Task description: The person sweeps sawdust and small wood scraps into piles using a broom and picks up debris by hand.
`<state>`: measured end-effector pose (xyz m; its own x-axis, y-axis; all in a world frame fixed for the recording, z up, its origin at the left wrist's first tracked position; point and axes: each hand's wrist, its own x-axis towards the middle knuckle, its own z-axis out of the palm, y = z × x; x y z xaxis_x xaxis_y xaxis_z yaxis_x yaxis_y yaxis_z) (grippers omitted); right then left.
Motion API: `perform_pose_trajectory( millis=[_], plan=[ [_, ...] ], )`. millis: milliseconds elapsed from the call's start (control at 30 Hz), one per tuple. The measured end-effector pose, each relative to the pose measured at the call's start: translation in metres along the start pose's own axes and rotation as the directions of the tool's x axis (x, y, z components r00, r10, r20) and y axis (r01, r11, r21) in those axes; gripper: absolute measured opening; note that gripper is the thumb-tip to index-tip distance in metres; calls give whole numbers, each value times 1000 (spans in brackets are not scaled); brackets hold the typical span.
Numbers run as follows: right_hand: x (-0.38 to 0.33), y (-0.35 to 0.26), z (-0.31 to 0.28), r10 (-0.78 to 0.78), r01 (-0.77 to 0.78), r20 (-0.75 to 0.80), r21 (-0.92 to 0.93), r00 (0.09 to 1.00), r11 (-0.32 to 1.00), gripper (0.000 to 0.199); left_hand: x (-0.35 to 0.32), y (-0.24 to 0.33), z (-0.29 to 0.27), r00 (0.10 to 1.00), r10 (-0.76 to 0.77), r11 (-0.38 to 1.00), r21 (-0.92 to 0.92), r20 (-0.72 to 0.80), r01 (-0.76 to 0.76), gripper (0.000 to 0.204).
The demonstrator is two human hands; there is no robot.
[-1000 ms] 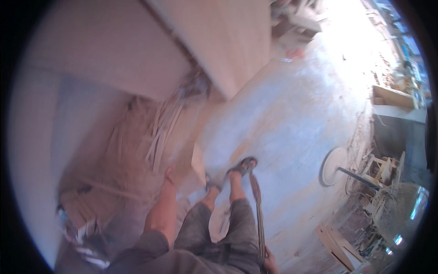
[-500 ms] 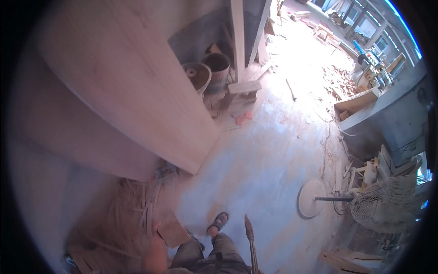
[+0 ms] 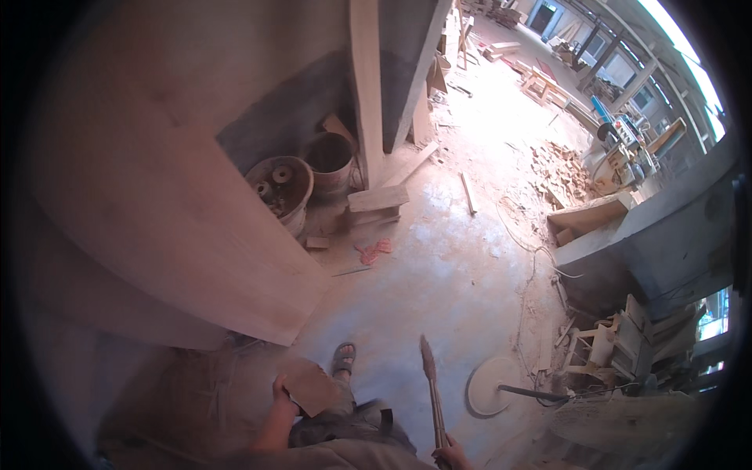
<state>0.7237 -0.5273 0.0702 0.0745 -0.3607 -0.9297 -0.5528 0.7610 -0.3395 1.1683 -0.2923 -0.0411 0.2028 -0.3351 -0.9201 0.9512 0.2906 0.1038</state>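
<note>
Two hands are busy: the left hand [image 3: 280,389] pinches a flat brown board piece [image 3: 309,386] beside the sandalled foot [image 3: 342,359], and the right hand [image 3: 449,454] wraps a long dark pointed rod [image 3: 432,392]. View has swung up from dusty concrete floor [image 3: 439,266] to big pale plywood sheet [image 3: 180,235], with buckets [image 3: 301,176] beyond.

Pale tan plywood sheet [image 3: 196,235], grey dusty floor [image 3: 439,266], reddish-brown board piece [image 3: 313,388], dark brown tool [image 3: 432,392].
</note>
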Motion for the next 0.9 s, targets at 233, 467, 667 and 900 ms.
perform_pose_trajectory(
  millis=[233, 467, 667, 900],
  plan=[
    [61, -67, -47, -25, 20, -41, -112, 999, 993, 82, 80, -14, 171, 904, 196, 888, 322, 380, -329, 52],
    [189, -106, -169, -266, 158, -116, -561, 957, 812, 62, 115, -75, 450, 528, 351, -206, 614, 773, -762, 86],
    [183, -256, -195, -330, 444, 298, -631, 896, 636, 34, 193, -54, 588, 737, 266, 838, 229, 621, -496, 64],
    [212, -430, -252, -347, 299, 64, -666, 936, 683, 30, 298, -63, 788, 975, 83, 985, 129, 208, -111, 59]
  ],
)
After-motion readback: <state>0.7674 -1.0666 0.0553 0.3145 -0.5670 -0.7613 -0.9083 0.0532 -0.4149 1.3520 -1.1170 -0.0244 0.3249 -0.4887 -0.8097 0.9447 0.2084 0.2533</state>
